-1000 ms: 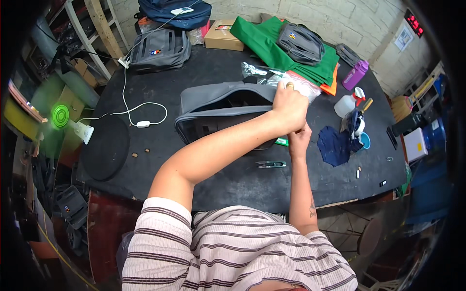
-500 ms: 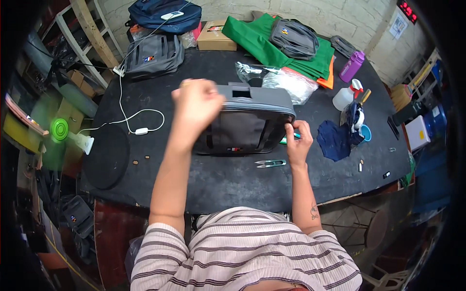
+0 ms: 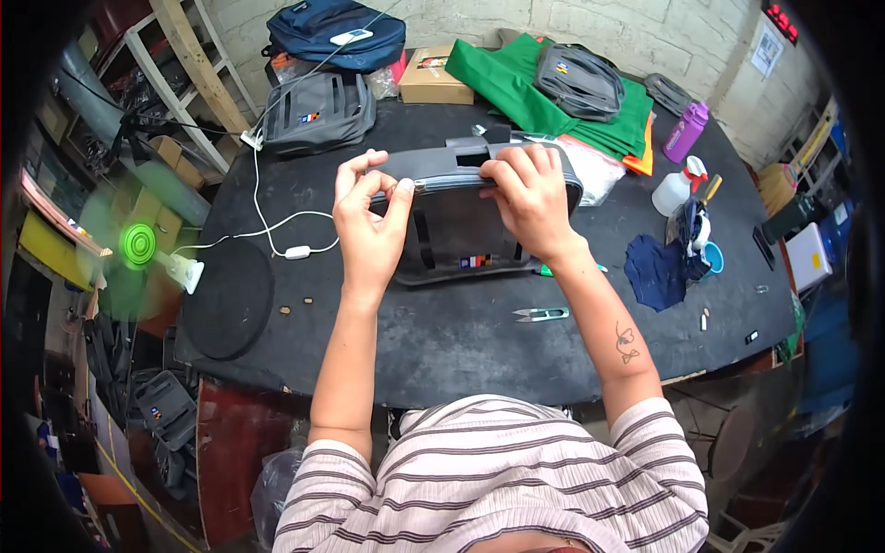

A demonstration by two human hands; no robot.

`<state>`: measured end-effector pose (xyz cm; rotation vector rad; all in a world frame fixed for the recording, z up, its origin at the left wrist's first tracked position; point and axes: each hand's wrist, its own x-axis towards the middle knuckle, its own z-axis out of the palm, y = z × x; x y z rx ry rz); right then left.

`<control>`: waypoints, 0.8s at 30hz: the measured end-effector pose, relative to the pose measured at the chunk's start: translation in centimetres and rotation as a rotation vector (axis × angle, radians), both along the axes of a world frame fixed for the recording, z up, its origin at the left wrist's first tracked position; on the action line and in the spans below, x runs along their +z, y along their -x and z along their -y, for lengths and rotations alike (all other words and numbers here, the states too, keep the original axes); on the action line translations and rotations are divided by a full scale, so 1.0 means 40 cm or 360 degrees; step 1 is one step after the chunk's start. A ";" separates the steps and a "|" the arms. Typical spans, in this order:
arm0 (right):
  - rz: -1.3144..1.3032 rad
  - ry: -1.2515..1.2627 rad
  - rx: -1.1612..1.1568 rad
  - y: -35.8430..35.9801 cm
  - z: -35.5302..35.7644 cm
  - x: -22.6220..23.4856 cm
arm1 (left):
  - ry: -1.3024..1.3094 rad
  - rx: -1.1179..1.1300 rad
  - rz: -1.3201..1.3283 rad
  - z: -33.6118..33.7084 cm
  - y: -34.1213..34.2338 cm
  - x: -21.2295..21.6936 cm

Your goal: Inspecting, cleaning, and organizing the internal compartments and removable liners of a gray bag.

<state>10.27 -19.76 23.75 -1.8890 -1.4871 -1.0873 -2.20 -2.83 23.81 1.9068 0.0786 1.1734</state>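
Note:
A dark grey boxy bag (image 3: 452, 241) stands upright on the table, with a smooth dark front panel and a small coloured tag low on it. A zipper runs along its top front edge. At the top left, my left hand (image 3: 371, 221) pinches the zipper pull (image 3: 419, 185) between thumb and index finger, the other fingers curled loosely. Farther right, my right hand (image 3: 533, 198) grips the bag's top edge, fingers bent over it. A pair of thread snips (image 3: 542, 314) lies nearer to me. Partly behind the bag's lower right corner is a green tool (image 3: 547, 271).
A green fan (image 3: 138, 246) spins at the left beside a white cable (image 3: 261, 207). Grey bags (image 3: 318, 112), a cardboard box (image 3: 437, 86) and green fabric (image 3: 498, 83) lie at the back. On the right stand a spray bottle (image 3: 678, 189), a purple bottle (image 3: 685, 134) and a blue cup (image 3: 712, 257).
My right hand has moved from the bag's lower right side up to its top edge. My left hand, blurred before, is now steady at the zipper. The whole view has shifted slightly.

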 end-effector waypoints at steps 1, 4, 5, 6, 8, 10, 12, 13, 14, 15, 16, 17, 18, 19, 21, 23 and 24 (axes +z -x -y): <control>-0.0003 0.0048 -0.0036 0.006 -0.001 -0.001 | 0.0019 -0.0008 -0.0035 -0.010 0.004 -0.005; -0.0155 0.0211 -0.0044 0.026 -0.018 -0.023 | 0.0134 -0.0098 -0.0243 -0.045 -0.002 -0.041; -0.0084 0.0227 -0.0004 0.030 -0.029 -0.030 | 0.0156 -0.0125 -0.0284 -0.049 -0.007 -0.051; -0.0021 0.0233 -0.0015 0.034 -0.044 -0.039 | 0.0133 -0.0080 -0.0224 -0.047 -0.009 -0.059; 0.0062 0.0121 -0.0051 0.011 -0.071 -0.055 | 0.0272 -0.0039 -0.0214 -0.047 -0.011 -0.056; 0.0053 0.0054 -0.0107 0.003 -0.086 -0.060 | 0.0066 0.0341 0.0011 -0.109 -0.019 -0.093; 0.0034 -0.0031 -0.0156 -0.015 -0.090 -0.079 | 0.0812 0.0275 0.0120 -0.196 -0.008 -0.150; 0.0019 -0.0013 -0.0189 -0.008 -0.092 -0.088 | 0.1236 0.0139 -0.0016 -0.203 0.002 -0.168; 0.0000 0.0006 -0.0212 0.009 -0.095 -0.097 | 0.1657 0.0009 -0.0153 -0.205 0.028 -0.186; -0.0007 -0.0004 -0.0232 0.015 -0.099 -0.097 | 0.1908 -0.0298 -0.0270 -0.258 0.037 -0.268; -0.0026 -0.0030 -0.0257 0.018 -0.100 -0.097 | 0.2108 -0.0367 -0.0330 -0.237 0.042 -0.291; -0.0040 -0.0059 -0.0281 0.016 -0.105 -0.097 | 0.2147 -0.0498 -0.0352 -0.230 0.044 -0.329; -0.0064 -0.0047 -0.0313 0.019 -0.104 -0.096 | 0.2233 -0.0285 -0.0369 -0.207 0.036 -0.370; -0.0077 -0.0051 -0.0298 0.030 -0.109 -0.094 | 0.2157 -0.0229 -0.0430 -0.224 0.046 -0.448; -0.0075 -0.0068 -0.0267 0.026 -0.103 -0.094 | 0.2167 -0.0271 -0.0511 -0.221 0.050 -0.509; -0.0163 0.0001 -0.0138 0.023 -0.089 -0.084 | 0.2025 -0.0321 -0.0555 -0.223 0.055 -0.506; -0.0200 0.0027 -0.0069 0.016 -0.083 -0.082 | 0.1895 -0.0275 -0.0654 -0.227 0.054 -0.502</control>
